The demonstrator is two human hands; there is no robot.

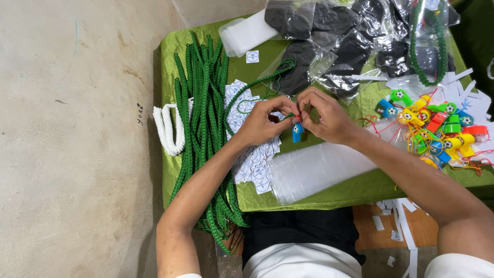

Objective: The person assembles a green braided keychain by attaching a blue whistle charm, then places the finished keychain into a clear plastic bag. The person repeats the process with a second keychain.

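Hands: left hand (262, 122) and right hand (325, 119) pinch 1 small blue plastic whistle (297, 132) onto a green braided cord (247, 87).
Done: several black filled clear bags (329, 36).
Left: pile of loose coloured whistles (437, 128), bundle of green cords (203, 118).

1. Your head camera gives an evenly lit frame: soft, diffuse light, moderately bright, no single source you can pin down.
2. Shadows stay weak: a faint soft one sits under your left hand (265, 121) and right hand (327, 117) on the green cloth (257, 198).
3. Glare shows on the clear plastic bags (355, 41) at the top and on the stack of clear sleeves (314, 170).
4. Focus is decent at centre; the whistle pile (437, 131) reads slightly soft.
5. The top right corner goes dark.
6. Wide-angle bend at the edges is mild, and compression smears the concrete floor (77, 154).
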